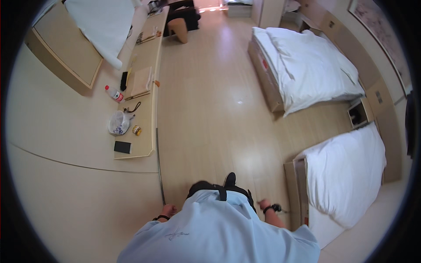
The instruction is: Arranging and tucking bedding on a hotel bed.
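My left hand [169, 211] hangs low beside my hip, close to the pale wall. Its fingers look curled in, and I see nothing held in them. A dark band circles that wrist. My right hand [264, 203] hangs on the other side with its fingers loosely closed around nothing that shows. A black watch [275, 207] is on the right wrist. Between the hands are my light blue shirt [219, 228], dark trousers and one black shoe [230, 178]. The nearer bed [346, 175], under a white quilt, is the closest furniture to my right hand.
Along the left wall runs a long desk [147, 109]. It bears a dark phone [123, 147], a small jar [137, 130], a plastic-lined white bin [119, 122] and a red-capped bottle [115, 94]. A second bed [311, 65], a nightstand [360, 113] and a tan stool [178, 30] stand farther off.
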### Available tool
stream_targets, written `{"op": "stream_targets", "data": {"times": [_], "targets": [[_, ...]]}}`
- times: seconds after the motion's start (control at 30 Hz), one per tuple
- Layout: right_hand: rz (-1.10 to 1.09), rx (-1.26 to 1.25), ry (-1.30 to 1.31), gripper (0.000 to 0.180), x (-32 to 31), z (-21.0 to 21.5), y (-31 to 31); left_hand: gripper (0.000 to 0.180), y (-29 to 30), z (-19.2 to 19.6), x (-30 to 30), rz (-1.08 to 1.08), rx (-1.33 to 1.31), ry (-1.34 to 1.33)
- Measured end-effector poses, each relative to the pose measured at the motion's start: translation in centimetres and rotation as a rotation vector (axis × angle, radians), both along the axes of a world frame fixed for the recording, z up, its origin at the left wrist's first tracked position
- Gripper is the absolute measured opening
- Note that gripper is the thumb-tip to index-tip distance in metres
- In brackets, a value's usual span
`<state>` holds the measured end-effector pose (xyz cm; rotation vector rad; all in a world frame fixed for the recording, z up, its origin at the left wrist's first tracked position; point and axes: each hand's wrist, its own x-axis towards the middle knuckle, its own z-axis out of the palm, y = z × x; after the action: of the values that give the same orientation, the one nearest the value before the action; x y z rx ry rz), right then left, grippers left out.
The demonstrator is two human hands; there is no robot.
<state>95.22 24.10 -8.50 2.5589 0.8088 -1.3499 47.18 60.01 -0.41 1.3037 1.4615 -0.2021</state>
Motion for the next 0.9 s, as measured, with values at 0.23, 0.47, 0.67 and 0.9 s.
{"op": "stream_targets", "data": {"times": [0.23, 0.47, 0.67, 0.9], "targets": [[-0.531, 0.698, -0.258, 0.019, 27.0, 2.2, 26.4, 0.024, 7.7, 1.7, 8.6, -0.513, 0.338, 0.098], [-0.469, 0.642, -0.208, 0.013, 29.9, 4.0, 40.4, 0.032, 28.3, -5.2, 20.2, -0.741, 0.387, -0.036], [-0.409, 0.225, -0.057, 0.025, 21.4, 4.9, 46.8, 0.016, 54.1, -2.5, 36.0, 0.237, -0.001, -0.288], [-0.432, 0.041, 0.074, 0.028, 24.1, -1.1, 56.5, 0.017, 75.2, 0.6, 49.6, 0.230, 0.166, -0.370]]}}
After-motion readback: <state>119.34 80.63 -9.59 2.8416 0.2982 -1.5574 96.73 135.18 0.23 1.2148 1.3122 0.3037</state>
